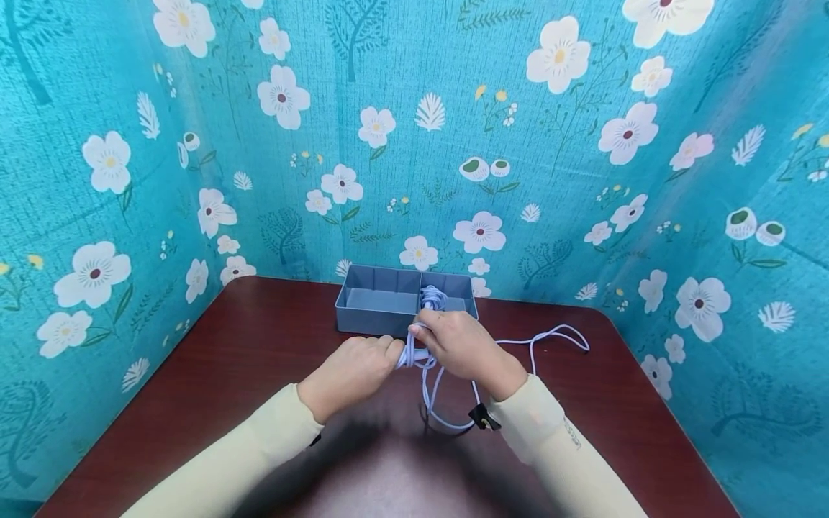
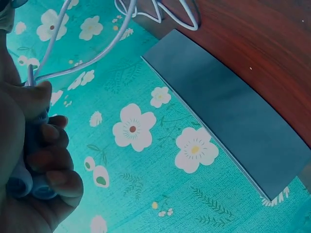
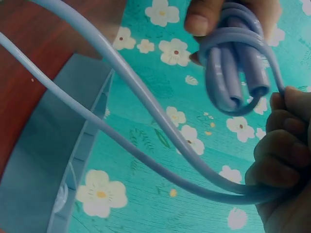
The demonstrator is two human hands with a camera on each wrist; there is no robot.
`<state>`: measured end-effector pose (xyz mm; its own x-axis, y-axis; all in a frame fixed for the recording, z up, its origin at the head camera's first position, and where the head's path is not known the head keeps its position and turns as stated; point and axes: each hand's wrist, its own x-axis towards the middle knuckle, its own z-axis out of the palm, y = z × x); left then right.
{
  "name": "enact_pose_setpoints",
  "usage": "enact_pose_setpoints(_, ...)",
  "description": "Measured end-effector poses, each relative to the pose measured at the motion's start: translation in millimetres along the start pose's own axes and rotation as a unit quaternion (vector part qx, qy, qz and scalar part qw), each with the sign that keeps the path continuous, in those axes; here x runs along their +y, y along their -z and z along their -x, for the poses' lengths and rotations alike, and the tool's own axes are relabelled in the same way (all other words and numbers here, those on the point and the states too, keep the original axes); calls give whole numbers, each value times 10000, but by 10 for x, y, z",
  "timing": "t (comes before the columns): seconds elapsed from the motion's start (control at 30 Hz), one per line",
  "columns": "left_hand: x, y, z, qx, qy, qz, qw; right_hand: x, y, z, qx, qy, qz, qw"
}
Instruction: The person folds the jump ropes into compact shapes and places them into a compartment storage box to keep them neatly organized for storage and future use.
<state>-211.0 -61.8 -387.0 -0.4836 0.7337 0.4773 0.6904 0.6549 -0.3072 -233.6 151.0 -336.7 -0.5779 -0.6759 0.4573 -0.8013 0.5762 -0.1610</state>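
both hands [image 1: 414,356] grip cable [image 1: 427,388]; tray [image 1: 376,313] just behind.

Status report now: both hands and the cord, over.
Left hand grips folded end of light blue plastic cord. Right hand holds its loops. Grey divided plastic box just behind; loose cord trails right on table.

Room around your hands

Your far path is blocked by the grey box [image 1: 388,302]; loose cable [image 1: 550,337] trails right; bare table [image 1: 214,374] opens left.
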Motion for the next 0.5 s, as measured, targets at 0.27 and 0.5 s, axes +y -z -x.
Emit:
enact_pose_setpoints(0.27, 45, -12, -31, 496, 210, 77, 9985, 35, -91, -1, 345, -80, -304, 9989)
enact_pose_setpoints(0.5, 38, -13, -22, 647, 312, -206, 9972, 33, -61, -4, 493, 16, -403, 9980)
